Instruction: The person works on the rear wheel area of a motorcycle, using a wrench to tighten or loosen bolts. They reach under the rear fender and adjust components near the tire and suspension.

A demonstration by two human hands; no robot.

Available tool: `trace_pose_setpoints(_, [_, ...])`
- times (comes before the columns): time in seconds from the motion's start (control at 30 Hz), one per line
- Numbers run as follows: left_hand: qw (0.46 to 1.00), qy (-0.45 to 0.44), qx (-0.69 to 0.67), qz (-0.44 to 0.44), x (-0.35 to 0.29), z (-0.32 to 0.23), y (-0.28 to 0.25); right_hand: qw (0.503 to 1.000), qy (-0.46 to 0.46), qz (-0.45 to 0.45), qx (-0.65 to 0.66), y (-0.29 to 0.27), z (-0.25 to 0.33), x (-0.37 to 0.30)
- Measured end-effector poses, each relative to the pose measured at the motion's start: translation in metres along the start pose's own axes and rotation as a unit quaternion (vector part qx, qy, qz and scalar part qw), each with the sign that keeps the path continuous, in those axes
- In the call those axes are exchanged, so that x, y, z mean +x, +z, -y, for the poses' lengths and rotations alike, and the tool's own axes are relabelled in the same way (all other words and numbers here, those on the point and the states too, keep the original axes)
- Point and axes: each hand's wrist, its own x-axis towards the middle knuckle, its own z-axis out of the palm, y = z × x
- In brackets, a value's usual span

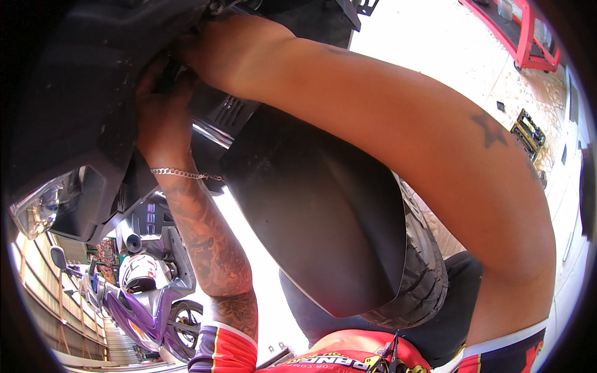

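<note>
Both my arms reach up under the dark body panel (81, 93) of a motorcycle, above its front wheel. My left hand (165, 118), with a chain bracelet (180, 173) at the wrist, is raised into the shadow, its fingers curled about a small dark part. My right hand (208, 53) comes across from the right and meets the same spot; its fingers are lost in the shadow. What they work on is too dark to name. Below the hands lies the black front fender (317, 217), over the front tyre (423, 273).
A headlight (46, 202) sits in the panel at the left. Beyond stands a purple motorcycle (134, 311) with a white helmet (138, 273) on it. At the right are a red tool cart (538, 59) and a tool case (528, 133) on the floor.
</note>
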Motion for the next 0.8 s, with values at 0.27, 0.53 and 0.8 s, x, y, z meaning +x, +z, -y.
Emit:
trace_pose_setpoints(0.27, [1.000, 0.010, 0.000, 0.012, 0.002, -0.006, -0.004, 0.999, 0.012, -0.034, 0.010, -0.003, 0.002, -0.001])
trace_pose_setpoints(0.53, [1.000, 0.008, -0.001, -0.003, 0.002, -0.005, -0.002, 0.997, -0.036, -0.069, 0.004, 0.001, 0.000, 0.005])
trace_pose_setpoints(0.8, [0.999, 0.030, 0.027, 0.007, 0.002, -0.005, -0.003, 0.991, -0.093, -0.100, -0.007, -0.003, -0.014, 0.012])
